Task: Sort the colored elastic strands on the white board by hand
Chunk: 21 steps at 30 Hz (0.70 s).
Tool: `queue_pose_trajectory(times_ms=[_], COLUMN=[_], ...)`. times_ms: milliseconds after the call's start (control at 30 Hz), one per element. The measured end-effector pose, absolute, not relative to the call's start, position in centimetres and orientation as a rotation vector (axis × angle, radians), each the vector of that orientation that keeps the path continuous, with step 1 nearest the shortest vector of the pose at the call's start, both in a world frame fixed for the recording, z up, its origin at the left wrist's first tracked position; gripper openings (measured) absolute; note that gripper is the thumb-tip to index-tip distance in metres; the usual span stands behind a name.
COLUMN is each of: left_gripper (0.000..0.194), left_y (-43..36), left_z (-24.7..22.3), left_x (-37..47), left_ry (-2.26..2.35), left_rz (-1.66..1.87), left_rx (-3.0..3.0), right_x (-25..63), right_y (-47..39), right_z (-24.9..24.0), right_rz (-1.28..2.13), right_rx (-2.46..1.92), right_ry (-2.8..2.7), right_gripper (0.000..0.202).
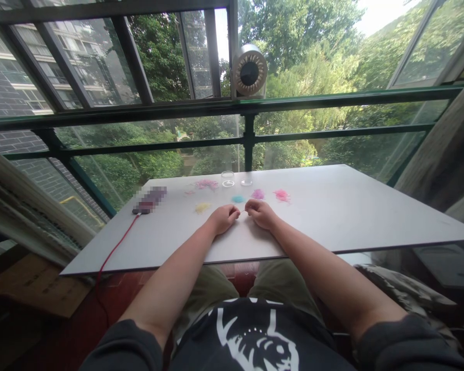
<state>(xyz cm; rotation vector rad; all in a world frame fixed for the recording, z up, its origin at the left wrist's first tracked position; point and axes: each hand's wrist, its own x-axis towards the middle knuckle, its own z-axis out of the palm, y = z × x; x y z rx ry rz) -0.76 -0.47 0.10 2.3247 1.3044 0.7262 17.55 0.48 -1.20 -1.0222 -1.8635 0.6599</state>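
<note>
Between left hand (pixel 224 219) and right hand (pixel 260 212), thin strand (pixel 243 211) runs crosswise; fingers (pixel 235 212) pinched on it.

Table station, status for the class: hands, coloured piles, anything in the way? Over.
Left hand, right hand curled, close together; grip too small to tell. Teal pile, purple pile just beyond; yellow pile left. Clear container farther back, seemingly not obstructing.

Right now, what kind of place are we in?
It looks like a balcony, probably a glassed-in one: there's a green railing, metal-framed window panes, and leafy trees just outside.
</note>
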Motion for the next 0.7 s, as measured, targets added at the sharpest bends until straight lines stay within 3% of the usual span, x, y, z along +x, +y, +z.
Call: queue_pose_trajectory(times_ms=[133,300,700], left_gripper=[0.023,0.024,0.027], left_y=[-0.54,-0.58,-0.45], left_z=[0.07,0.02,-0.07], left_x=[-0.85,-0.89,-0.74], left_ry=[1.312,1.309,1.3], left_rz=[0.728,0.731,0.722], left_rx=[2.343,2.358,2.346], right_x=[17.9,17.54,17.56], right_y=[0.48,0.04,0.57], right_z=[-0.91,-0.95,-1.4], right_rz=[0.801,0.704,0.772], right_rx=[-1.043,-1.003,-0.991], right_ry=[-1.667,-1.985,-1.96], right_gripper=[0.009,0.015,0.003])
